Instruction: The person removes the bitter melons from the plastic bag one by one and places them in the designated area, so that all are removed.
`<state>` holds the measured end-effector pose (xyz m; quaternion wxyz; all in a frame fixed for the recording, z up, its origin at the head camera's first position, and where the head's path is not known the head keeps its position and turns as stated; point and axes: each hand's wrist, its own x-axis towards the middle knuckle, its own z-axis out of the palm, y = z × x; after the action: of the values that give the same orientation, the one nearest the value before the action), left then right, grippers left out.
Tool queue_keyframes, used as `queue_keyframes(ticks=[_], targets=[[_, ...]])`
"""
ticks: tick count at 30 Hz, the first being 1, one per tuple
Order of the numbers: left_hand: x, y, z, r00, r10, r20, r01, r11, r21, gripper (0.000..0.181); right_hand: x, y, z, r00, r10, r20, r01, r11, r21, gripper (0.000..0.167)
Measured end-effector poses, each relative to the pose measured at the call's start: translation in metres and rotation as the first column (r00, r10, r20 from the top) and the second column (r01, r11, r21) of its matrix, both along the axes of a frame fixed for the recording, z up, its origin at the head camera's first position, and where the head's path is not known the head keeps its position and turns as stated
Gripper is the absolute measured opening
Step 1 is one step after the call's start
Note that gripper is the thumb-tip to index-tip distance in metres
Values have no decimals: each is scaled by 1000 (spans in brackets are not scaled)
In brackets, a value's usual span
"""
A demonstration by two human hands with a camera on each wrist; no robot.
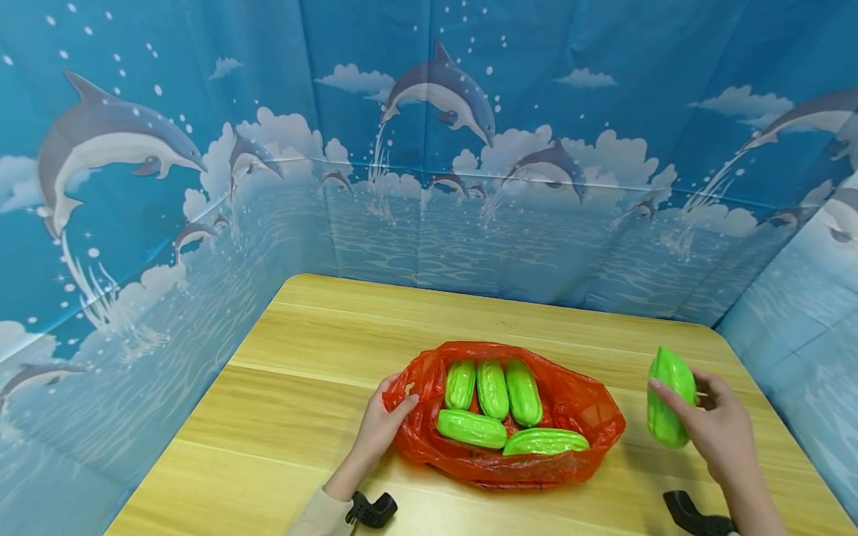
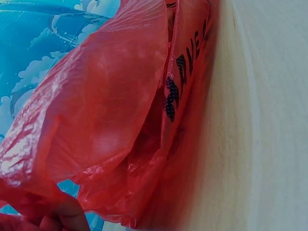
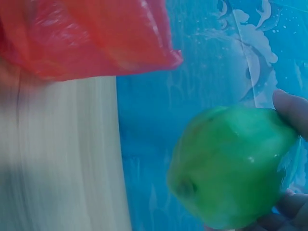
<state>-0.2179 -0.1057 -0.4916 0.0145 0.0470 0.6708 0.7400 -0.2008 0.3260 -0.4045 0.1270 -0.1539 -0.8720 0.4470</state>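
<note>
A red plastic bag (image 1: 496,470) lies on the table with its mouth spread wide. Inside it are several glossy green ridged gourds (image 1: 492,391), three side by side at the back and two lying crosswise in front. My left hand (image 1: 382,424) pinches the bag's left rim; in the left wrist view the red film (image 2: 106,96) partly covers the fingers. To the right of the bag, my right hand (image 1: 727,424) grips another green gourd (image 1: 670,398) between thumb and fingers, above the table and apart from the bag. The right wrist view shows this gourd (image 3: 233,166) end-on.
The wooden table (image 1: 281,394) has its back and right edges near the blue dolphin-print curtain (image 1: 429,208), which surrounds it on the visible sides. Black lettering (image 2: 183,72) runs along the bag's side. Each wrist wears a black camera mount (image 1: 374,511).
</note>
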Motion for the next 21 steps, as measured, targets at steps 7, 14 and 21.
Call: queue_keyframes(ticks=[7, 14, 21], targets=[[0, 0, 0, 1000, 1, 7, -1, 1000, -8, 49, 0, -5, 11, 998, 18, -66, -21, 999, -44, 67], [0, 0, 0, 1000, 1, 6, -1, 1000, -9, 49, -2, -14, 21, 993, 20, -113, -28, 997, -66, 60], [0, 0, 0, 1000, 1, 2, -1, 1000, -6, 48, -3, -26, 26, 986, 33, -162, -43, 997, -59, 55]])
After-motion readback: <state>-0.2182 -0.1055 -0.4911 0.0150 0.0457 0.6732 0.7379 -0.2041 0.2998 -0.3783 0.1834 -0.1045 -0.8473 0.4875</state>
